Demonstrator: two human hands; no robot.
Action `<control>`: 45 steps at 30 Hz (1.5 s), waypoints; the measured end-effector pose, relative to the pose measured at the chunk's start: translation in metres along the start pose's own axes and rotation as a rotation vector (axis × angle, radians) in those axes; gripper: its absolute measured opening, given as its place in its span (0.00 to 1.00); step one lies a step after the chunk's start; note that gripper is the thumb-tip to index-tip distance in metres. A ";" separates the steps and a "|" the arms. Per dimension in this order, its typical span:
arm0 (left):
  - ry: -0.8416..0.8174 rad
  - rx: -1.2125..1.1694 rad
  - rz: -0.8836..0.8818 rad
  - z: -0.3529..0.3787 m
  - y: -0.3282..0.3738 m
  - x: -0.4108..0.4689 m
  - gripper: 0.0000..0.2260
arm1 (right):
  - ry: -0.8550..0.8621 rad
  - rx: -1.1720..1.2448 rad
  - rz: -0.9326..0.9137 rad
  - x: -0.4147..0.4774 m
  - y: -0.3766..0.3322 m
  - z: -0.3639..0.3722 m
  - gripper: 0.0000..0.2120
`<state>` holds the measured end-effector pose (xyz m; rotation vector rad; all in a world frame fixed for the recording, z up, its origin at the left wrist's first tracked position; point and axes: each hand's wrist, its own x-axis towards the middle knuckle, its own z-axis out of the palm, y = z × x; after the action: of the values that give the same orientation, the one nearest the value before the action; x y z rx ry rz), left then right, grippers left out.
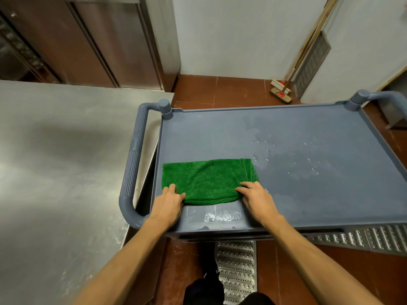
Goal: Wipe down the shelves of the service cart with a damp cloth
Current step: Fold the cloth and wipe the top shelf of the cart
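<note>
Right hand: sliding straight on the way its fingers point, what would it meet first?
The green cloth, which the right hand touches; beyond it, probably the far-left corner post.

Nubby green terry cloth (207,181) on matt, wet-streaked grey plastic cart shelf (308,137).

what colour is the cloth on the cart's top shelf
Green, a folded terry cloth; it shows best in the head view.
</note>
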<state>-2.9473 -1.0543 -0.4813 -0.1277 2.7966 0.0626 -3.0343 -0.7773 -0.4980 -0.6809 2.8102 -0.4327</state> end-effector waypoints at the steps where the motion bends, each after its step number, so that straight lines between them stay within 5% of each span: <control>1: 0.003 0.002 -0.001 0.002 0.003 -0.004 0.15 | 0.000 0.002 -0.004 -0.005 0.001 0.001 0.19; 24: -0.028 0.211 0.016 0.015 0.040 -0.081 0.16 | -0.060 -0.098 0.024 -0.094 -0.002 -0.002 0.24; 29: 0.006 0.130 0.015 0.009 0.038 -0.085 0.17 | -0.063 -0.075 0.044 -0.089 0.000 -0.003 0.24; 36: 0.111 -0.067 -0.016 -0.024 0.028 -0.045 0.07 | -0.020 0.252 0.219 -0.052 0.000 -0.029 0.21; 45: 0.147 -0.449 0.064 -0.077 0.008 0.022 0.11 | -0.001 0.449 0.243 0.003 0.014 -0.079 0.14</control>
<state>-2.9946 -1.0527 -0.4159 -0.1550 2.8823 0.7233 -3.0642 -0.7487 -0.4291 -0.2404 2.6060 -0.9680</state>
